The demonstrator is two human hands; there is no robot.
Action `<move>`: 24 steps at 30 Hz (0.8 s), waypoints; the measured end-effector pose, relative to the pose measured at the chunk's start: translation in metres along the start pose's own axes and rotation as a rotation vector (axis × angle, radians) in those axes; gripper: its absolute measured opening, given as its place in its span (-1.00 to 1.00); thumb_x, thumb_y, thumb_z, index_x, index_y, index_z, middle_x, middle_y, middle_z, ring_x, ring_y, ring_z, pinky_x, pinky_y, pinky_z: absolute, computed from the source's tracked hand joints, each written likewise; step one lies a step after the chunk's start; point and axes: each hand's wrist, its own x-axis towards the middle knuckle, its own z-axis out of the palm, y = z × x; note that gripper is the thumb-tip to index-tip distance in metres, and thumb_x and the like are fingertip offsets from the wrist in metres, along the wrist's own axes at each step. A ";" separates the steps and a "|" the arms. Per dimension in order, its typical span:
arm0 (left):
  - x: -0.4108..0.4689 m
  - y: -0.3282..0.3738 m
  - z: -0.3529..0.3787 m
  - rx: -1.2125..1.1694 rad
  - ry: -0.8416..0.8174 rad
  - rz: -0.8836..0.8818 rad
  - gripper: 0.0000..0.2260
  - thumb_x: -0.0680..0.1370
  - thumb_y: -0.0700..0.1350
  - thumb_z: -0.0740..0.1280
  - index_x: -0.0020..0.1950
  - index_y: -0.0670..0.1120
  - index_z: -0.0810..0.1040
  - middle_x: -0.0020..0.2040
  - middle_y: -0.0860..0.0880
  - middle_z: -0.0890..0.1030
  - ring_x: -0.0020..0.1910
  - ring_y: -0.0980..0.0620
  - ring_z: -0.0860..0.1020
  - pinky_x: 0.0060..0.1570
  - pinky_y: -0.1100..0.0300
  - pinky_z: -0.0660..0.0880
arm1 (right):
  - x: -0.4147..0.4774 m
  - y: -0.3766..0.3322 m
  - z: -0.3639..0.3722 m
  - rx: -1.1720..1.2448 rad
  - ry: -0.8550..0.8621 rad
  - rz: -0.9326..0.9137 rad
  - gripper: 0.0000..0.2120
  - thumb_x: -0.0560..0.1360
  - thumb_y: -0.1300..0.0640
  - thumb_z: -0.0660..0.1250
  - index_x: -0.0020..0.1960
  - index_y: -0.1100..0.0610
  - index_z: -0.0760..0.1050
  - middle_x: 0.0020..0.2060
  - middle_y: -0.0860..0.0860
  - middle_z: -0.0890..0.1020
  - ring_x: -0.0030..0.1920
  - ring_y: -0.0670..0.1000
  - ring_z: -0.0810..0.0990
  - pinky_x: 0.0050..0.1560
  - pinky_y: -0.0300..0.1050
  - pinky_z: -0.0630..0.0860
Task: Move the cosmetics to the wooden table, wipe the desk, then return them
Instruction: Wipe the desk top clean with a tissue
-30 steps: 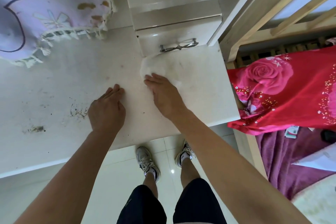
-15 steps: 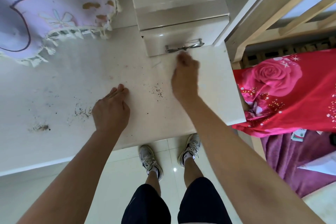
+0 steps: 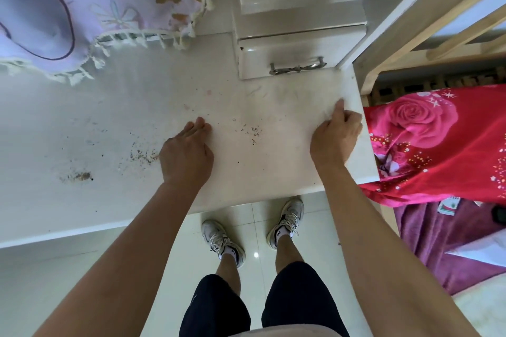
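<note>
Dusty desk [image 3: 109, 123], left hand [image 3: 186, 153] flat, right hand [image 3: 335, 139] — fingers [image 3: 339, 109] curled at edge

Bright soft daylight, wide-angle bending at edges, glint on floor [image 3: 256, 254].

left hand [image 3: 186, 154] flat, palm down | right hand [image 3: 335, 137] fingers curled, thumb forward

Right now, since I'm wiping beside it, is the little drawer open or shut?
Shut: the drawer front sits flush, with no interior showing.
</note>
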 end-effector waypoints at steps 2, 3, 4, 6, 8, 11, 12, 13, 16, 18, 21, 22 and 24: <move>0.003 -0.001 -0.002 -0.011 -0.036 -0.012 -0.61 0.56 -0.23 0.18 0.35 -0.01 0.54 0.38 0.02 0.49 0.30 -0.07 0.53 0.13 -0.03 0.49 | -0.020 -0.011 0.009 -0.083 -0.069 -0.062 -0.45 0.59 0.30 0.12 0.57 0.20 0.14 0.29 0.20 0.34 0.21 0.22 0.35 0.17 -0.04 0.30; 0.005 -0.005 -0.007 -0.056 -0.034 -0.036 -0.61 0.56 -0.22 0.18 0.35 0.01 0.54 0.36 0.01 0.52 0.24 -0.11 0.56 0.12 -0.02 0.50 | -0.034 -0.025 0.015 -0.082 -0.100 -0.111 -0.44 0.58 0.30 0.13 0.56 0.22 0.13 0.30 0.21 0.33 0.20 0.22 0.35 0.17 -0.03 0.30; 0.007 -0.009 -0.013 -0.130 -0.020 -0.070 -0.60 0.55 -0.22 0.17 0.34 0.02 0.54 0.33 -0.02 0.55 0.18 -0.15 0.58 0.12 0.00 0.50 | -0.048 -0.040 0.022 -0.086 -0.134 -0.166 -0.43 0.56 0.31 0.13 0.56 0.23 0.13 0.29 0.22 0.33 0.18 0.23 0.35 0.18 -0.03 0.30; 0.010 -0.023 -0.024 -0.241 0.080 -0.086 -0.60 0.53 -0.27 0.18 0.31 -0.02 0.57 0.27 -0.07 0.59 0.14 -0.17 0.59 0.15 0.01 0.48 | -0.075 -0.072 0.037 -0.114 -0.196 -0.289 -0.41 0.53 0.31 0.13 0.55 0.25 0.13 0.28 0.22 0.35 0.16 0.23 0.36 0.23 -0.02 0.27; 0.010 -0.047 -0.035 -0.203 0.176 -0.038 -0.57 0.49 -0.32 0.19 0.32 -0.10 0.55 0.31 -0.12 0.56 0.23 -0.18 0.54 0.24 -0.02 0.43 | -0.098 -0.106 0.051 -0.079 -0.302 -0.409 -0.42 0.53 0.31 0.14 0.54 0.26 0.16 0.26 0.22 0.36 0.17 0.24 0.37 0.26 -0.02 0.28; 0.012 -0.091 -0.048 -0.059 0.126 -0.026 -0.52 0.50 -0.33 0.20 0.44 -0.16 0.42 0.48 -0.24 0.34 0.46 -0.26 0.28 0.42 -0.13 0.23 | -0.115 -0.148 0.057 0.240 -0.612 -0.492 -0.55 0.57 0.32 0.15 0.46 0.22 0.36 0.21 0.19 0.43 0.20 0.17 0.44 0.30 -0.07 0.35; 0.012 -0.104 -0.050 -0.015 0.089 -0.035 -0.51 0.52 -0.31 0.20 0.47 -0.16 0.37 0.51 -0.27 0.26 0.49 -0.28 0.20 0.45 -0.16 0.18 | -0.115 -0.154 0.055 0.351 -0.672 -0.470 -0.59 0.58 0.31 0.15 0.42 0.20 0.42 0.19 0.15 0.47 0.17 0.10 0.49 0.29 -0.14 0.38; 0.013 -0.116 -0.052 0.018 0.061 -0.046 -0.51 0.54 -0.29 0.20 0.49 -0.16 0.34 0.52 -0.29 0.22 0.51 -0.29 0.15 0.45 -0.19 0.15 | -0.112 -0.157 0.051 0.441 -0.649 -0.425 -0.61 0.60 0.30 0.16 0.39 0.17 0.47 0.15 0.10 0.50 0.11 0.01 0.52 0.25 -0.23 0.40; 0.018 -0.150 -0.059 0.057 0.025 -0.084 -0.52 0.57 -0.25 0.18 0.51 -0.13 0.30 0.54 -0.28 0.16 0.52 -0.30 0.10 0.44 -0.25 0.11 | -0.091 -0.156 0.038 0.664 -0.325 -0.188 -0.68 0.58 0.30 0.23 0.28 0.12 0.57 0.10 0.07 0.59 0.01 -0.10 0.53 0.11 -0.38 0.43; 0.023 -0.168 -0.061 0.064 0.007 -0.100 -0.52 0.59 -0.23 0.17 0.52 -0.11 0.28 0.55 -0.27 0.14 0.53 -0.30 0.08 0.42 -0.28 0.10 | -0.067 -0.146 0.030 0.744 -0.098 0.000 -0.68 0.57 0.30 0.25 0.26 0.10 0.58 0.11 0.10 0.58 0.00 -0.05 0.55 0.16 -0.23 0.48; 0.027 -0.184 -0.060 0.049 -0.019 -0.101 -0.54 0.61 -0.18 0.14 0.53 -0.08 0.25 0.56 -0.24 0.11 0.54 -0.28 0.05 0.43 -0.29 0.06 | -0.046 -0.124 0.025 0.523 0.072 0.167 -0.62 0.57 0.27 0.18 0.33 0.09 0.52 0.15 0.04 0.49 0.04 -0.03 0.55 0.09 -0.27 0.42; 0.027 -0.189 -0.059 0.042 -0.021 -0.104 -0.54 0.62 -0.17 0.14 0.54 -0.08 0.25 0.57 -0.24 0.11 0.54 -0.28 0.04 0.43 -0.29 0.04 | -0.047 -0.121 0.030 0.397 0.028 0.187 -0.61 0.57 0.27 0.15 0.36 0.10 0.49 0.20 0.06 0.46 0.10 0.02 0.55 0.08 -0.25 0.40; 0.029 -0.198 -0.059 0.028 -0.013 -0.115 -0.55 0.63 -0.14 0.13 0.54 -0.07 0.25 0.57 -0.23 0.10 0.54 -0.28 0.03 0.43 -0.29 0.03 | -0.063 -0.131 0.047 0.135 -0.088 0.111 -0.59 0.55 0.30 0.12 0.38 0.17 0.42 0.26 0.15 0.41 0.22 0.16 0.47 0.10 -0.12 0.38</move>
